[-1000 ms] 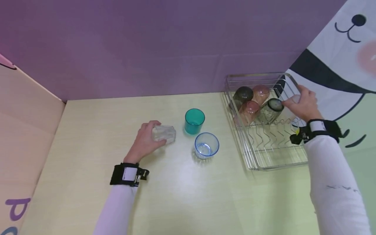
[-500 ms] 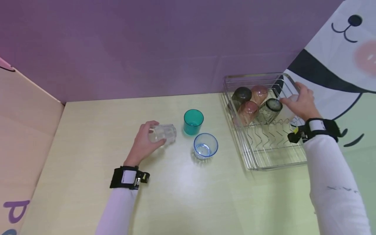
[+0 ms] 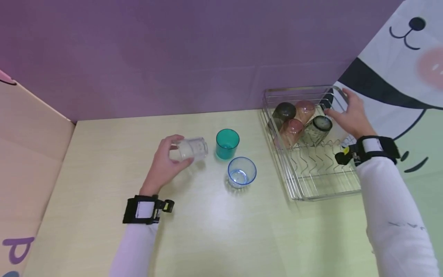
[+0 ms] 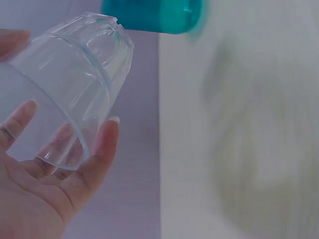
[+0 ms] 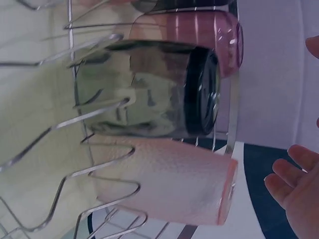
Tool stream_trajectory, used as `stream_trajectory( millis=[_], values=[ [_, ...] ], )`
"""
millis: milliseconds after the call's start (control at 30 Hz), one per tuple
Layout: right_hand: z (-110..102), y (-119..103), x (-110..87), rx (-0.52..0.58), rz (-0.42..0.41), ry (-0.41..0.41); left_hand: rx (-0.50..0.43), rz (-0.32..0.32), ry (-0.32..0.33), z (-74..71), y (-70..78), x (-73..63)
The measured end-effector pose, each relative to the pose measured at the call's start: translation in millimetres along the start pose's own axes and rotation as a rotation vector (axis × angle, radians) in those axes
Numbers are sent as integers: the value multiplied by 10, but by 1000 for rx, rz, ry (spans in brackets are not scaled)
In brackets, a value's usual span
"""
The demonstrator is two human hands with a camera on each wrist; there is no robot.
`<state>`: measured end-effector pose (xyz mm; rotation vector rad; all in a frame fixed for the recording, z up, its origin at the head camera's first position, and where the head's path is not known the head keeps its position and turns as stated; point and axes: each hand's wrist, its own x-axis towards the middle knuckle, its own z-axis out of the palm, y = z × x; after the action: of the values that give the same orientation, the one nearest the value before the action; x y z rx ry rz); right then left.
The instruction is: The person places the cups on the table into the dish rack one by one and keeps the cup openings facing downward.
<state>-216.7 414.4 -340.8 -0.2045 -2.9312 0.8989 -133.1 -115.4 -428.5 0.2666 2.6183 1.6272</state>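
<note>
My left hand (image 3: 159, 165) grips a clear faceted glass (image 3: 196, 148), tilted on its side over the table with its base toward the right. The left wrist view shows fingers and thumb around its mouth end. At the rack's far right, my right hand (image 3: 354, 117) has fingers spread and holds nothing. Just below it, in the right wrist view, a pale pink textured glass (image 5: 169, 184) stands base up in the wire dish rack (image 3: 294, 184). Beside that glass is an upturned grey-green glass (image 3: 317, 130) with a dark base.
Two pink glasses (image 3: 292, 132) and a dark grey glass (image 3: 285, 111) also stand upturned in the rack's back left. On the table between hand and rack are a teal cup (image 3: 227, 148) and a blue-rimmed clear glass (image 3: 242, 175). A purple wall (image 3: 166, 65) lies behind.
My right hand has let go of the pale pink glass and moved up and away from it. The left hand has lifted the clear glass slightly, away from me.
</note>
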Motion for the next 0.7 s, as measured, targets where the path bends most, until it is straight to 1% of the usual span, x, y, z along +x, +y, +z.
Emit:
stream_trajectory(
  millis=[133,267,500,700],
  values=[
    [12,-140,0,45,-53,-1,-41,19,7,-37,74,11],
    [29,-318,-17,65,-85,-17,-63,35,21,-52,153,14],
    [89,-624,-73,95,-97,-70,-78,55,32,-72,265,3],
    [118,-798,-122,169,-132,-111,-81,59,39,-81,324,-6]
  ],
)
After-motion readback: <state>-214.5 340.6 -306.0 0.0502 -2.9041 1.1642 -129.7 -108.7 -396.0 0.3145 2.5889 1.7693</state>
